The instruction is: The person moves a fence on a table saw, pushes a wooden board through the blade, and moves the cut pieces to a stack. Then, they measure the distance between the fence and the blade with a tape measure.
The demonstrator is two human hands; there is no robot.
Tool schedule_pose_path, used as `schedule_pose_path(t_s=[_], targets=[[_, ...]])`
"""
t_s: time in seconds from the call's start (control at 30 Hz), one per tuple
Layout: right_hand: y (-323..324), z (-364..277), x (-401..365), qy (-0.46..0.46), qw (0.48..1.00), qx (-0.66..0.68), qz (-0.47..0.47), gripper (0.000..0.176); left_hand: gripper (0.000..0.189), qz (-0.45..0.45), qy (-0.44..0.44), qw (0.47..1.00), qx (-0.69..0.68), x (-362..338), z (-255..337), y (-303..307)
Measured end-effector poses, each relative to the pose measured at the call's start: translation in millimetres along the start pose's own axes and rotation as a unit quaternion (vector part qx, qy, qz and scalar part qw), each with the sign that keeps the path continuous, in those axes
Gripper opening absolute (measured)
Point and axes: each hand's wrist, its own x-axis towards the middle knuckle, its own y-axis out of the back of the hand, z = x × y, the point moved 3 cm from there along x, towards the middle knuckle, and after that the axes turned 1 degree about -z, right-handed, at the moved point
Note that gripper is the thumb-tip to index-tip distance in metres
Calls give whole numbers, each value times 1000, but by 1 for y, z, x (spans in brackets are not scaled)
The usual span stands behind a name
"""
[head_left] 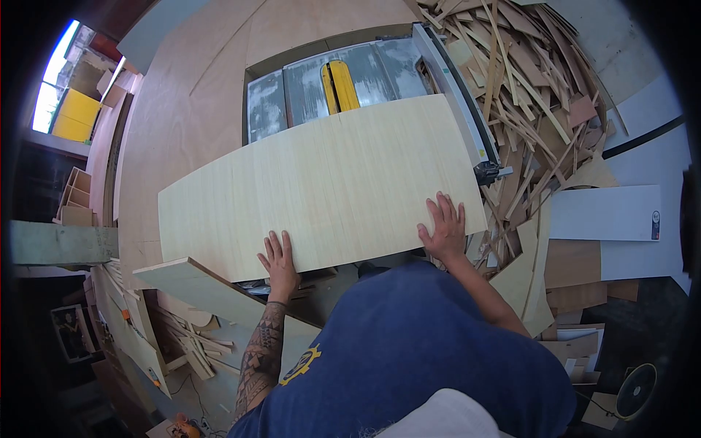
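A pale plywood board (pixel 321 182) lies flat across the table saw (pixel 263 109), covering the near part of its metal top. My left hand (pixel 280 264) rests on the board's near edge, fingers stretched out and pointing away from me. Further right, my right hand (pixel 444 232) lies flat on the board near its right end, fingers spread. Beyond the board's far edge shows the yellow blade insert (pixel 340 86) with its dark slot. The rip fence (pixel 456 95) runs along the right side, and the board's right end is close against it.
Wooden sheeting (pixel 182 109) surrounds the saw top on the left and far side. Heaped offcuts (pixel 518 87) fill the floor on the right. Another panel (pixel 212 292) sticks out at the near left. A white board (pixel 606 212) lies at right, above a round fan (pixel 637 392).
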Motion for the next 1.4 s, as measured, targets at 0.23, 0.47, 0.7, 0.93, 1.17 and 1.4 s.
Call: schedule_pose_path(t_s=[0.23, 0.47, 0.7, 0.93, 1.17, 1.4], targets=[[-3, 0, 6, -5, 1000, -5, 3, 70, 106, -2, 2, 1000, -24, 4, 2, 3], [-6, 1, 13, -12, 1000, -4, 5, 70, 106, 9, -5, 1000, -22, 12, 0, 0], [-7, 3, 27, -26, 1000, 0, 3, 69, 105, 1, -6, 1000, -15, 28, 1, 4], [-12, 4, 48, -23, 1000, 13, 9, 69, 104, 6, 0, 1000, -8, 52, -2, 4], [-20, 7, 70, -23, 999, 12, 20, 68, 103, 8, -3, 1000, 11, 76, -4, 7], [-25, 6, 93, -15, 999, 8, 30, 69, 100, 10, -6, 1000, -2, 102, -10, 8]])
